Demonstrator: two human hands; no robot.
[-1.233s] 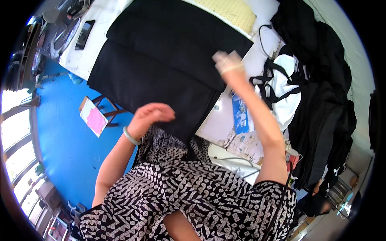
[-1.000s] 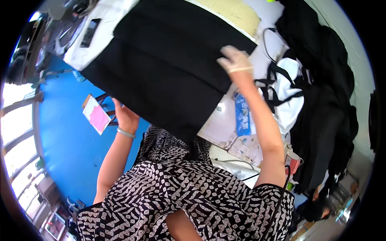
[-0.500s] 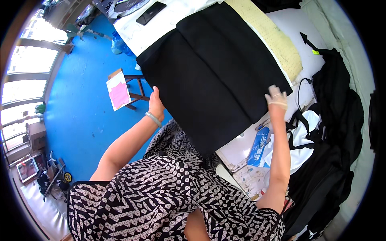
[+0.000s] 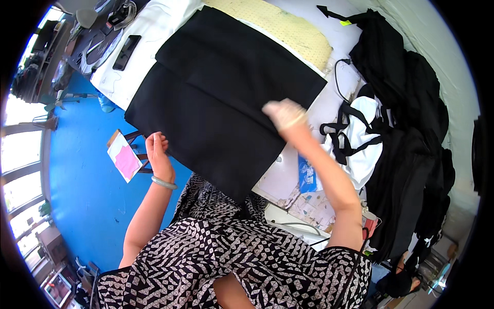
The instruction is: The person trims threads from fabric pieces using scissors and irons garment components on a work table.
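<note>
A large black cloth panel (image 4: 221,98) lies over the table, folded at its far left, with a long seam or crease across it. At its left edge is my left hand (image 4: 158,152), fingers curled together and closed on the cloth's border. My right hand (image 4: 286,116) is over the right part of the panel, close to its surface. Motion smears its fingers, so their pose is unclear. The cloth's near corner hangs down in front of my patterned dress (image 4: 231,247).
A black phone (image 4: 126,52) rests on white cloth at the far left. Yellow dotted material (image 4: 288,26) lies beyond the panel. To the right are white fabric with black straps (image 4: 363,139), a blue packet (image 4: 307,175) and heaped black garments (image 4: 406,180). A stool holds pink paper (image 4: 126,162).
My right hand has moved left from the panel's right edge to over the cloth. My left hand's fingers have curled in at the left edge. The view has turned and shifted.
</note>
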